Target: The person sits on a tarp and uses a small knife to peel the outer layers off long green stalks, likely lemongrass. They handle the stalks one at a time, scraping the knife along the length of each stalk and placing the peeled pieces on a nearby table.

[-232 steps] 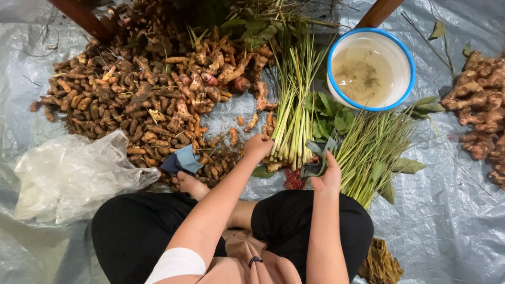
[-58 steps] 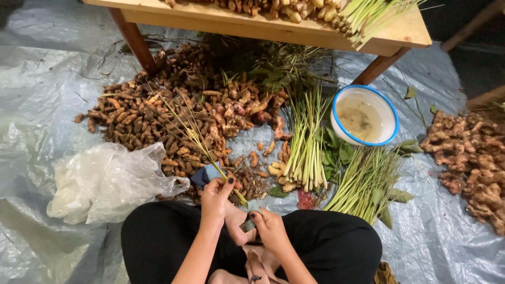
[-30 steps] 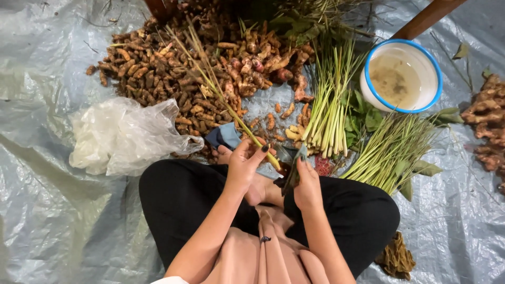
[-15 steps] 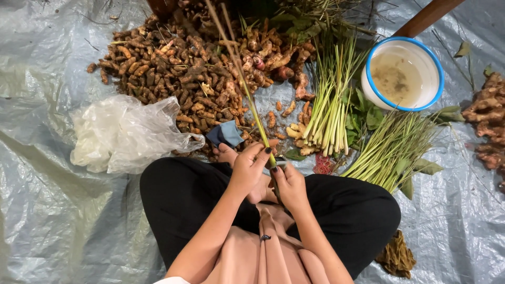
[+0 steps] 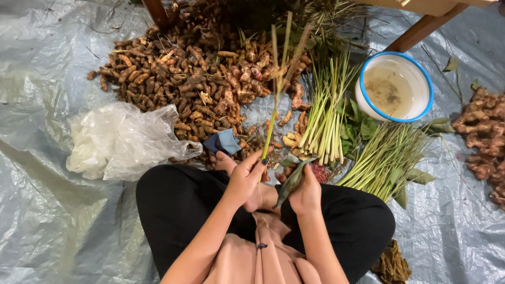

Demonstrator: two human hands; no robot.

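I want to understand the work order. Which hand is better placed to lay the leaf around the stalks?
Probably the right hand: it holds the dark green leaf beside the stalks. The left hand is gripping the stalks' lower ends upright, so it is occupied.

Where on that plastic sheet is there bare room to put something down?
The sheet lies bare at far left, above and below the crumpled plastic bag. Another bare strip runs at right between the white bowl and the ginger pile. The middle is crowded: the brown root heap, lemongrass bundles and the person's left hand and right hand.
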